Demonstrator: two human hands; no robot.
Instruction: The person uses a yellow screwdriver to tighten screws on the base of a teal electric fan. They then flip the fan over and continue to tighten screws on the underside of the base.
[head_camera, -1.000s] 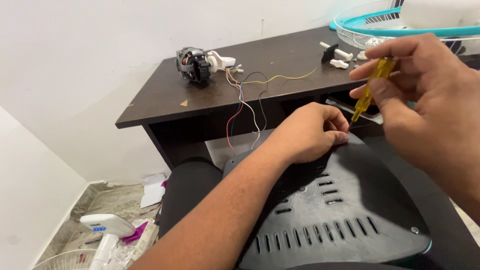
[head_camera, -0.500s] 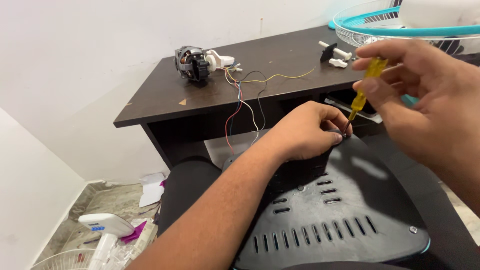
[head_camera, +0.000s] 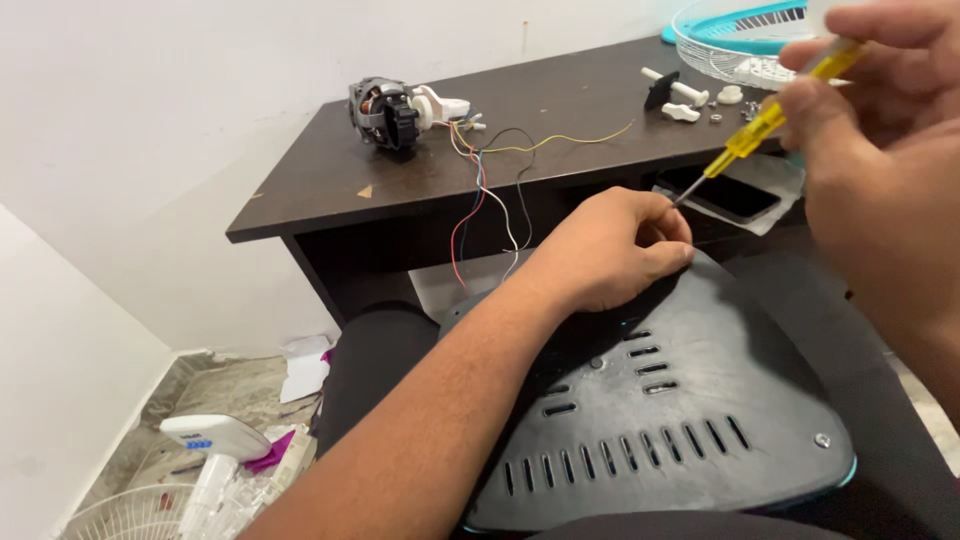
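A black vented plastic cover (head_camera: 680, 420) lies across my lap. My left hand (head_camera: 610, 250) rests on its upper edge with the fingers curled, pinching something small that I cannot make out. My right hand (head_camera: 890, 170) grips a yellow-handled screwdriver (head_camera: 765, 125), whose metal tip points down to the fingertips of my left hand. On the dark brown desk (head_camera: 330, 180) behind sits a small electric motor (head_camera: 385, 110). Coloured wires (head_camera: 490, 190) run from it over the desk edge toward the cover.
A white and teal wire fan guard (head_camera: 740, 35) stands at the desk's far right, with white knobs and small screws (head_camera: 690, 95) beside it. On the floor at the lower left lie a white fan part (head_camera: 210, 440), papers and another wire guard (head_camera: 130, 515).
The view has shifted, and my right hand with the screwdriver has moved up and to the right. My left hand keeps its place on the cover's edge.
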